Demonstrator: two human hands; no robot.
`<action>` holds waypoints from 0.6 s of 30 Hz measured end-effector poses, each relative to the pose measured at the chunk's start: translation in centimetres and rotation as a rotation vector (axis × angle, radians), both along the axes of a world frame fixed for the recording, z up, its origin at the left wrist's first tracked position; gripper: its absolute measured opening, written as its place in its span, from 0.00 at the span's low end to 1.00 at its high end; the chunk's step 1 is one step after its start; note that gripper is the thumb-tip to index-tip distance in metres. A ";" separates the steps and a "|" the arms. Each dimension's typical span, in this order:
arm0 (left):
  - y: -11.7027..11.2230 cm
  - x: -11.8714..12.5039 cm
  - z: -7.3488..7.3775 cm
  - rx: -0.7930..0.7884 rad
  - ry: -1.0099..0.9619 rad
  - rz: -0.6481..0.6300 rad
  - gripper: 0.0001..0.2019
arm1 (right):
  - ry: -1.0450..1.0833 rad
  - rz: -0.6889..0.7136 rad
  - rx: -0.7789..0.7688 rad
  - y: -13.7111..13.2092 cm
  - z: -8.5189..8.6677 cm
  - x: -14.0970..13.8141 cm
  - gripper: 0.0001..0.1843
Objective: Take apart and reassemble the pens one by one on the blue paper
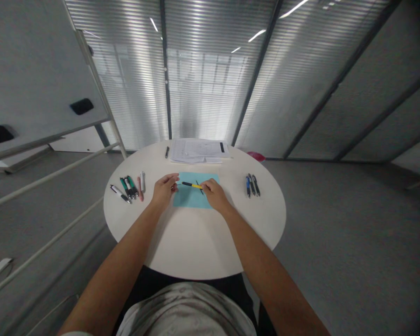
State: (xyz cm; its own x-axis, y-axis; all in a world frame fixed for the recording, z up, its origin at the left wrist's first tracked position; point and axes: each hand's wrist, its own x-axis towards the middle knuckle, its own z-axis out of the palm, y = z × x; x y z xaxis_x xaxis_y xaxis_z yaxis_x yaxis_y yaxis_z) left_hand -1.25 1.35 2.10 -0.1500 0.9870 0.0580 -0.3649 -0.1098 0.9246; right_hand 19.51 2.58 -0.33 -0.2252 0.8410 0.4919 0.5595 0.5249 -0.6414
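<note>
Yellow-and-black pen lies level above the blue sheet, its black end to the left. The right hand has its grip pinched on the yellow end; the left hand seems to have its fingertips together on a thin strip that reaches toward the black end. Work on this pen looks partway: strip and pen line up, but whether they meet is too small to tell. A slim dark piece on the sheet suggests a part set aside. Pens in the left group and the right group look whole, though I cannot tell which have been handled.

Under it all is a round white tabletop. At its far side are papers, with a small dark pen just to their left. Beyond stands a glass partition with blinds; a whiteboard on a pale frame fills the left, and grey floor spreads right.
</note>
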 end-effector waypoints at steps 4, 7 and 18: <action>0.0 0.3 -0.5 0.014 0.104 -0.058 0.15 | -0.005 0.005 -0.001 0.0 0.0 0.0 0.11; -0.1 0.6 -0.7 0.017 0.127 -0.070 0.16 | -0.010 0.017 -0.001 -0.1 0.2 -0.1 0.12; 0.2 0.2 -0.6 -0.012 0.160 0.004 0.14 | 0.009 0.070 0.017 -0.6 0.8 -0.4 0.15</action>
State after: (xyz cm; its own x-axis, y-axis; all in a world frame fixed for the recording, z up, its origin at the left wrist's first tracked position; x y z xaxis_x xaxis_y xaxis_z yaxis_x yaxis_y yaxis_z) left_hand -1.02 1.53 1.48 -0.1441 0.9871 0.0697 -0.2122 -0.0997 0.9721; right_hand 19.14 1.99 0.47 -0.2782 0.8152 0.5080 0.5153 0.5730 -0.6373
